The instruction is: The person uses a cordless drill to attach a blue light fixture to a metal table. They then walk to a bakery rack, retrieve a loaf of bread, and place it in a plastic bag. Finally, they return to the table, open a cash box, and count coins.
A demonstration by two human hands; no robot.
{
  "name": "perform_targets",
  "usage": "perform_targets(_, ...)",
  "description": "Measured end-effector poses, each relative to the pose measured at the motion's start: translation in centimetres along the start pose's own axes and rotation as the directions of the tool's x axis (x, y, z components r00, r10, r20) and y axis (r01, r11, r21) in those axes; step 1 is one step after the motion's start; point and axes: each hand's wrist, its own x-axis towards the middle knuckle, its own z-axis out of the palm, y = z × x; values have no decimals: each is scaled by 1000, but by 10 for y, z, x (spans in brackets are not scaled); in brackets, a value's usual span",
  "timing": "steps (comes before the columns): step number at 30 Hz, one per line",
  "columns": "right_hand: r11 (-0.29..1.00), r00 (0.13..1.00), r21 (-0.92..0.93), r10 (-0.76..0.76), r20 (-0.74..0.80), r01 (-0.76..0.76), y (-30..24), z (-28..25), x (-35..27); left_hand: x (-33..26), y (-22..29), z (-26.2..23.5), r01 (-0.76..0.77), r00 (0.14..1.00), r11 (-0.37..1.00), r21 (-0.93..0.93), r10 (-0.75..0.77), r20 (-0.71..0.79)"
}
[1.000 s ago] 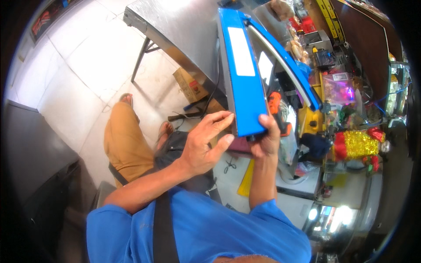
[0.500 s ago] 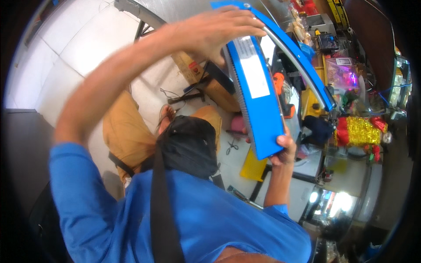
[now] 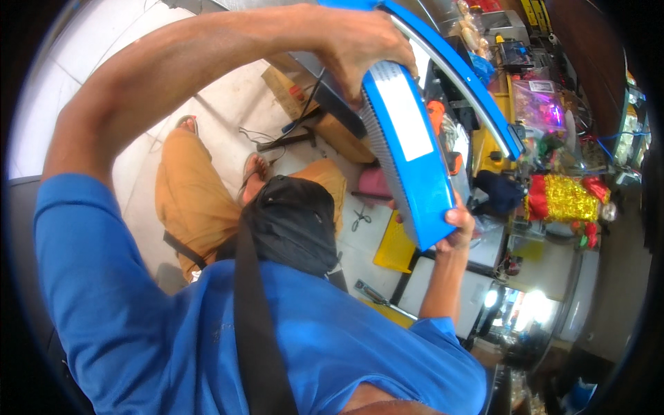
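Between my hands I hold a long blue hand heat sealer (image 3: 429, 187), tilted, with a white label and a ribbed grey side. Its blue arm (image 3: 467, 86), edged with a silver strip, curves away to the right, apart from the body at the lower end. My left hand (image 3: 363, 45) reaches over the far end, its fingers curled down on the body beside the label. Where the arm meets the body is partly hidden behind this hand. My right hand (image 3: 455, 225) grips the near end from the right, thumb on the edge and most fingers hidden underneath.
A black bag (image 3: 294, 221) rests at my lap on its strap. Scissors (image 3: 360, 220) and a cardboard box (image 3: 290, 93) lie on the tiled floor. To the right, a cluttered counter carries a gold-and-red tinsel bundle (image 3: 564, 198), pink packaging (image 3: 539, 111) and orange-handled tools (image 3: 436, 114).
My left hand's fingers have gone from stretched out to curled over the sealer's far end, and my left arm has risen. The sealer has shifted slightly to the right at its near end.
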Motion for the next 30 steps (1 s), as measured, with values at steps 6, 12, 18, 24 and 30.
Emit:
perform_targets(6, 1000, 1000, 29, -1, -7, 1, 2, -3, 3, 4, 6, -7, 83, 992, 996, 11, -84, 98)
perform_targets(12, 996, 996, -56, -69, -55, 66, -5, 2, -1, 8, 50, 8, -29, 999, 992, 122, 26, 27)
perform_targets(18, 991, 997, -131, -17, -75, 7, -39, -2, -5, 41, 97, 15, -87, 996, 994, 72, 85, 39)
perform_targets(24, 867, 911, -308, -413, -1, 393, -93, -20, -30, 60, 89, -1, -106, 957, 994, 34, 112, -267)
perform_targets(30, 564, 703, -507, -700, 125, 652, -158, 18, 5, 77, 59, -46, -140, 804, 980, -140, 30, -593)
